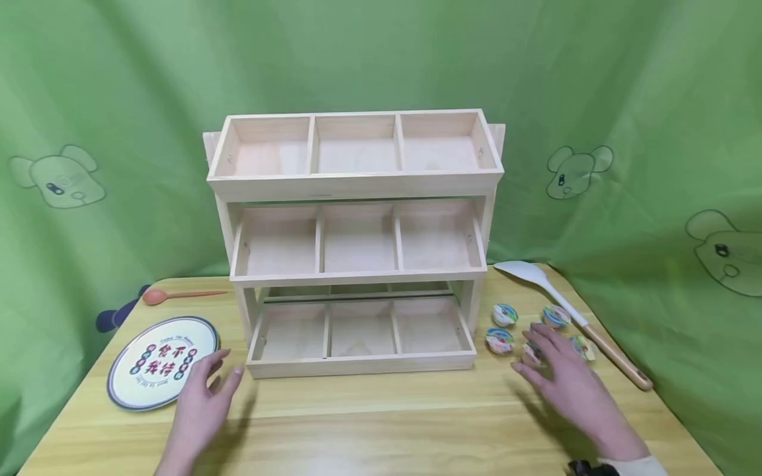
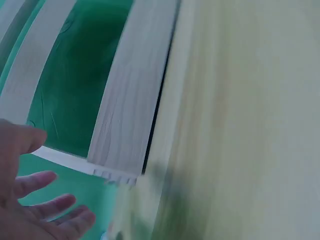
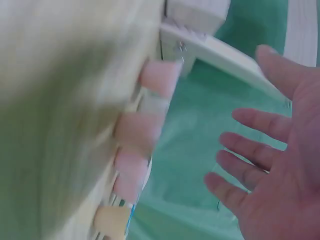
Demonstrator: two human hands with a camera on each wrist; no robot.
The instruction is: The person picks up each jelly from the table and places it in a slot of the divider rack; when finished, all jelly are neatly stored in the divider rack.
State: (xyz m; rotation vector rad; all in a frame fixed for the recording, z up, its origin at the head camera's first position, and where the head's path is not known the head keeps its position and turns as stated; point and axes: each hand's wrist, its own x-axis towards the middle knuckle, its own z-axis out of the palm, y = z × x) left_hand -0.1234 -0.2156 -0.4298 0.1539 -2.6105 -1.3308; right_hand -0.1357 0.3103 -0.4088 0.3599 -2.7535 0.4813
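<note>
A: Item 1, small round pieces (image 1: 503,315) – approx. five, multicolour tops, pinkish sides in the right wrist view. Loc.: table (image 1: 381,423), just right of the wooden rack (image 1: 357,244), beside the spatula (image 1: 571,314).

B: Hands?

A: R hand (image 1: 562,377) – fingers spread wide, over the cluster, fingertips at the nearest piece; holding nothing. Contact w/ that piece: can't tell. L hand (image 1: 205,396) – fingers loosely apart, nothing held, between the plate (image 1: 162,361) and the rack's bottom tray.

B: Risks?

A: Judgement only. Pieces small, light-looking, packed close; a wide flat hand coming down could knock neighbours or roll one toward the table's right edge, which is near. The spatula handle lies alongside, so a sweep could nudge it too. A pinch on one piece might also drag a second.

B: Rack cond.?

A: Three tiers, three compartments each, all bare; bottom tray sticks out in front. Orange spoon (image 1: 178,295) sits behind the plate. Wrist views blurred; little more to be read.
</note>
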